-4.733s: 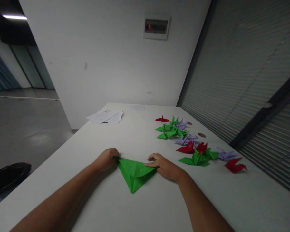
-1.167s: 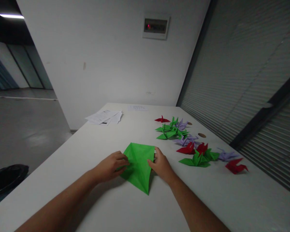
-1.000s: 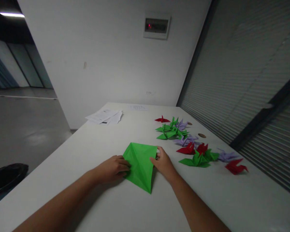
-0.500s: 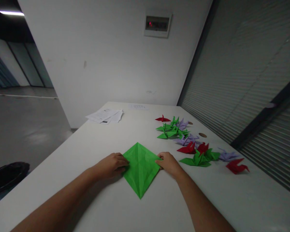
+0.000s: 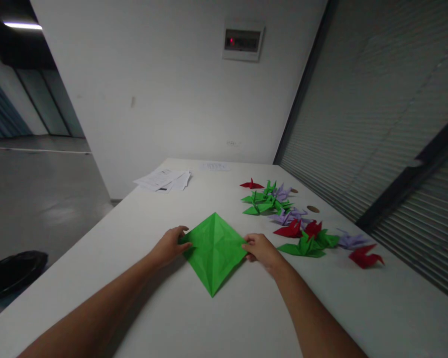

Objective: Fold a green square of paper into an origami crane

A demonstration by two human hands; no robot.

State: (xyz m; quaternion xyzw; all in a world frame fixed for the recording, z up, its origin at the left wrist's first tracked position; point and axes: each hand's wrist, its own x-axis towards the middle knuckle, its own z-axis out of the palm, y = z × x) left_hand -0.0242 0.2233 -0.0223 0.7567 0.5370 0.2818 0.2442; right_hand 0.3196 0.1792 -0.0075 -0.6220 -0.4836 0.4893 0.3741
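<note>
A green square of origami paper [image 5: 214, 253] with creases lies on the white table, turned like a diamond. At its left corner is my left hand [image 5: 168, 247], thumb laid over the paper and fingers spread apart by the upper edge. My right hand [image 5: 261, 248] pinches the right corner between thumb and fingers; part of that corner is hidden under them. A crease runs down the paper's middle from the far point to the near point.
Several folded paper cranes, green [image 5: 309, 244], red [image 5: 366, 256] and purple [image 5: 353, 240], stand to the right. Printed sheets [image 5: 163, 179] lie at the far left of the table [image 5: 209, 330]. A black-lined bin [image 5: 17, 271] is on the left; blinds [image 5: 358, 129] border the right.
The green paper has turned slightly and shifted away from me. My left hand has moved left and its fingers have spread; my right hand stays at the right corner.
</note>
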